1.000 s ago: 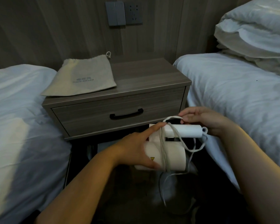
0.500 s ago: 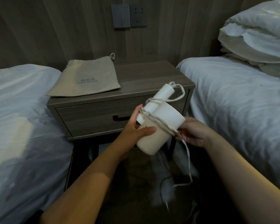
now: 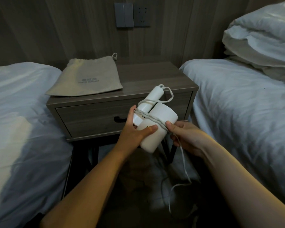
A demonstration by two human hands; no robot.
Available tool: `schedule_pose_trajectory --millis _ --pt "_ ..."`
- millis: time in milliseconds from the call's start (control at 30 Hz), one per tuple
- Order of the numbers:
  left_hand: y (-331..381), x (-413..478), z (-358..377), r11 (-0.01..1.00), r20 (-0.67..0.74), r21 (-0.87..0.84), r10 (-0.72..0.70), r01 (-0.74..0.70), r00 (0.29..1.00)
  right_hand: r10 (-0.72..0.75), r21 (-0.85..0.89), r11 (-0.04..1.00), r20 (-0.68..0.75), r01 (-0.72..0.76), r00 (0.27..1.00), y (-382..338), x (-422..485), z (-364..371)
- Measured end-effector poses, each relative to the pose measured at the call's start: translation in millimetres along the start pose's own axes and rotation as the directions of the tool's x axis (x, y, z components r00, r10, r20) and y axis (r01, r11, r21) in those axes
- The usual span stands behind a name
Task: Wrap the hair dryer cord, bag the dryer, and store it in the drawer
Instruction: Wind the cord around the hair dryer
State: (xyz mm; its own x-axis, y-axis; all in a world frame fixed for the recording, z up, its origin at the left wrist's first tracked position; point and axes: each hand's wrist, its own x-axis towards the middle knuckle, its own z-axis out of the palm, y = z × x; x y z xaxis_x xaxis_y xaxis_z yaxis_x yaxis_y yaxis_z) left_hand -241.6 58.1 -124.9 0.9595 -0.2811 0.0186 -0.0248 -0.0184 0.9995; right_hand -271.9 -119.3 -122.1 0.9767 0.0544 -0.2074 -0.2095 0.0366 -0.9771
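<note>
Counted are one hair dryer (image 3: pixel 164 115) with one cord (image 3: pixel 153 120), one cloth bag (image 3: pixel 87 79), one nightstand (image 3: pixel 155 79) with one drawer (image 3: pixel 92 118), one wall switch (image 3: pixel 123 14), one socket (image 3: pixel 141 14), two beds, the left bed (image 3: pixel 23 112) and the right bed (image 3: pixel 237 104), and two hands, the left hand (image 3: pixel 133 137) and the right hand (image 3: pixel 186 137)

You get a dim, soft view: a warm patch lights the left bed (image 3: pixel 15 137), perhaps from a lamp, the floor (image 3: pixel 138 203) is near black, and the edges bow.

white hair dryer (image 3: pixel 156 127), white cord (image 3: pixel 184 168), beige bag (image 3: pixel 85 79), grey-brown woodgrain nightstand (image 3: pixel 155 79)
</note>
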Motion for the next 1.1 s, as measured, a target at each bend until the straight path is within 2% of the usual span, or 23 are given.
schedule_pose_trajectory --millis 100,267,333,433,500,633,800,1000,1100 --pt "-0.4 -2.4 0.8 1.000 -0.009 0.013 0.015 -0.015 1.000 -0.006 -0.032 0.999 -0.031 0.005 0.999 2.6 -0.9 0.8" --pt "-1.0 -2.6 -0.4 1.000 -0.062 -0.011 -0.003 0.002 0.998 -0.039 -0.325 0.946 -0.107 0.002 0.993 -2.2 -2.1 2.0" --pt "1.3 -1.6 0.0 1.000 -0.053 0.030 0.002 -0.001 0.999 -0.040 -0.433 0.901 -0.099 -0.007 0.994 -9.6 -4.5 -3.4" --pt "5.0 2.0 -3.1 0.994 -0.054 0.108 0.024 -0.018 0.998 -0.006 -0.353 0.936 -0.056 -0.014 0.998 -21.4 -7.9 -16.8" --pt "6.9 2.9 -5.4 0.990 -0.066 0.140 0.045 -0.036 0.997 -0.001 -0.329 0.944 -0.082 -0.026 0.997 -26.7 -11.2 -25.1" --pt "6.6 -0.4 -4.0 0.974 -0.098 0.216 0.096 -0.074 0.991 -0.057 -0.494 0.869 -0.137 -0.019 0.989 -27.9 -16.1 -26.0" --pt "4.7 -8.0 2.4 0.932 -0.087 0.342 0.154 -0.116 0.984 -0.148 -0.722 0.692 -0.118 0.017 0.982 -23.4 -16.1 -10.2" --pt "7.6 -11.1 -0.2 0.908 -0.099 0.388 0.208 -0.155 0.973 -0.166 -0.754 0.655 -0.086 0.045 0.982 -21.6 -16.2 2.6" --pt "9.9 -11.1 1.3 0.890 -0.101 0.427 0.225 -0.162 0.969 -0.108 -0.774 0.633 -0.053 0.028 0.993 -27.5 -19.5 4.4"
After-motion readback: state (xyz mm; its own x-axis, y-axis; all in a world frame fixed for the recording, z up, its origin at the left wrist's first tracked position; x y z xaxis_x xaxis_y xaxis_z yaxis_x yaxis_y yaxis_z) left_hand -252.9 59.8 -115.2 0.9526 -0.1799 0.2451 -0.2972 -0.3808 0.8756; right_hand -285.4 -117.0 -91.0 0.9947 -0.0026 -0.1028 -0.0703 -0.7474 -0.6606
